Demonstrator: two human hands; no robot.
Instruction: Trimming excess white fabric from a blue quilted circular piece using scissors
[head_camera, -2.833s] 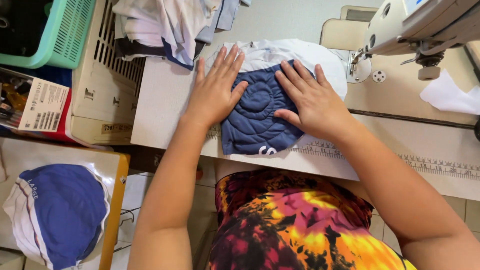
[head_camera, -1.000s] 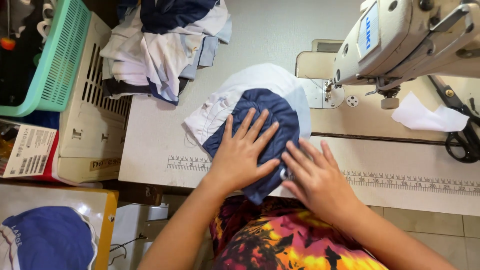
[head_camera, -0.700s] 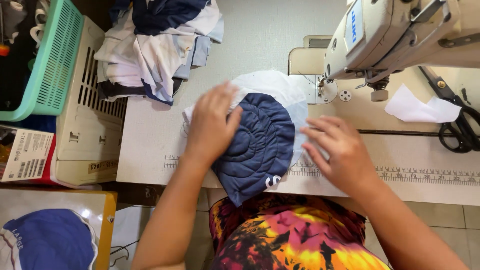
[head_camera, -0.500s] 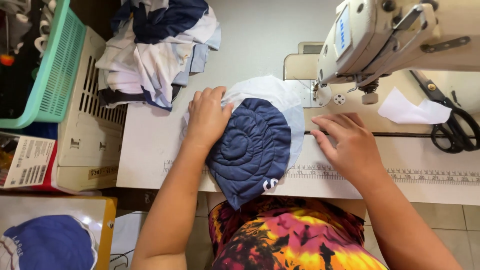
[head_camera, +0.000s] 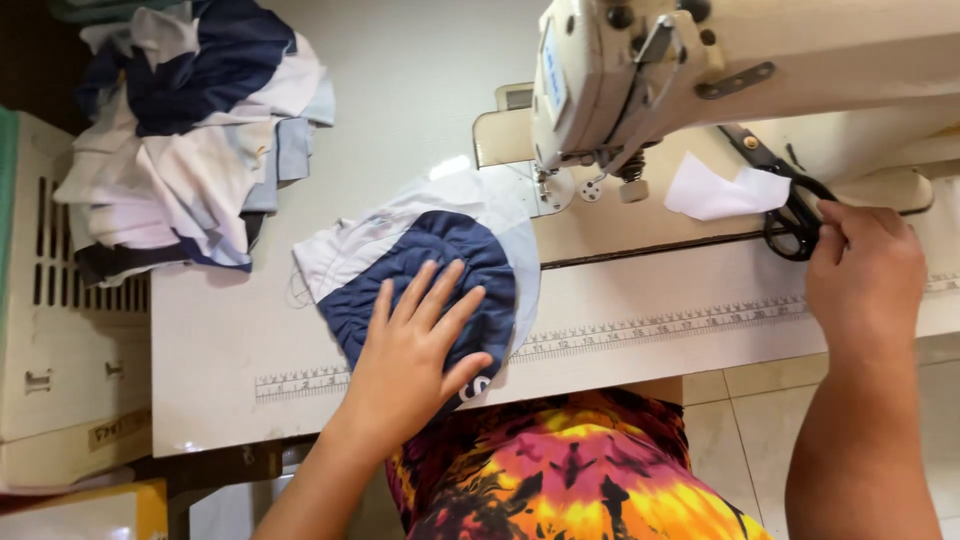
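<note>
A navy-blue and white cap piece lies on the white sewing table, just left of the sewing machine's needle. My left hand lies flat on the cap's navy part, fingers spread. My right hand is far to the right, fingers curled over the handles of black scissors that lie on the machine bed. The blades run up toward the machine arm.
The cream sewing machine fills the upper right. A white paper scrap lies beside the scissors. A heap of blue and white fabric sits at the table's back left. A ruler strip runs along the front edge.
My right hand has left the cap and gone right to the scissors. My left hand now rests alone on the cap, which has shifted slightly left. The view has tilted toward the machine.
</note>
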